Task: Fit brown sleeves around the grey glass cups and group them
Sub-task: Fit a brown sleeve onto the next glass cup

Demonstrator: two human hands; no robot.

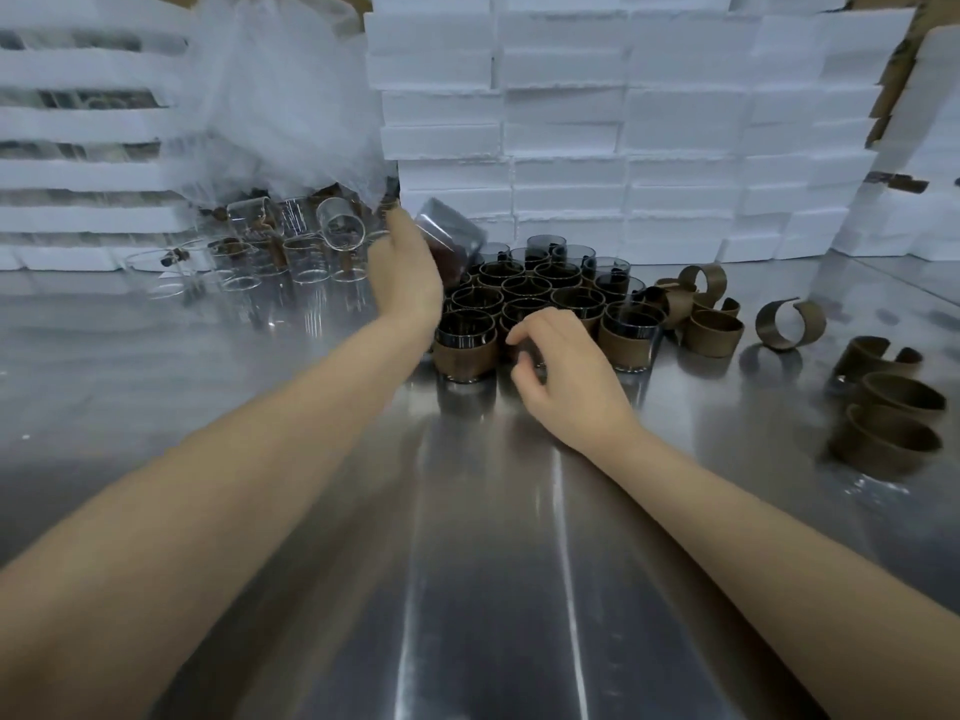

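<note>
Several grey glass cups with brown sleeves (pixel 540 291) stand packed together on the metal table (pixel 493 589). My left hand (pixel 408 275) grips a bare grey glass cup (pixel 454 236), tilted in the air above the group's left rear. My right hand (pixel 558 363) rests at the group's front edge, its fingers curled over a sleeved cup that it mostly hides. A sleeved cup (pixel 464 345) stands just left of that hand, another (pixel 631 337) just right of it.
Loose brown sleeves (pixel 714 324) lie right of the group, with more (pixel 883 423) near the right edge. Clear glass cups (pixel 291 252) sit at the back left under a plastic bag (pixel 280 96). White foam boxes (pixel 623 122) are stacked along the back.
</note>
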